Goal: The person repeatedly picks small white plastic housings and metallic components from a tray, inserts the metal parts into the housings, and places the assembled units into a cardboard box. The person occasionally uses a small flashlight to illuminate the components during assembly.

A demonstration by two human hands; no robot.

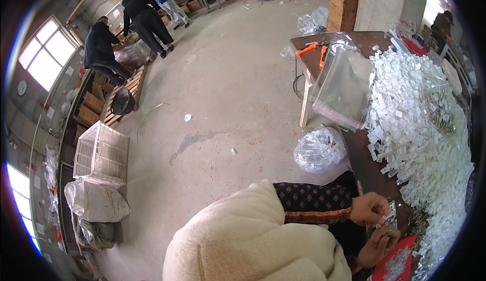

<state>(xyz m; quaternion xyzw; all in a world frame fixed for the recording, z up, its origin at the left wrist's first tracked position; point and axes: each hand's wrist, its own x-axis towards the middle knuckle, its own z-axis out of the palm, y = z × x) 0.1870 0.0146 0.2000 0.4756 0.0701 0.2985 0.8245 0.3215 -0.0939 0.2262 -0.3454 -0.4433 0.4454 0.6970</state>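
Note:
At the table edge on the right, my left hand point(371, 208) comes in from a dark patterned sleeve. Its thumb and fingers are pinched on a small pale flat piece point(391, 210) with dark spots. Just below is my right hand point(377, 246), its fingers curled together close under the same piece. What its fingertips hold is too small to make out. Beyond both hands spreads a large heap of small clear and white plastic pieces point(417, 114). Beside the right hand lies a red bag point(394, 265) with clear pieces on it.
Clear plastic bags point(344, 81) and orange-handled tools point(308, 49) lie on the brown table point(362, 146). A stuffed clear bag point(320, 149) sits beside it. White crates point(103, 152) and a black bucket point(123, 101) stand left. Several people point(142, 20) are at the back.

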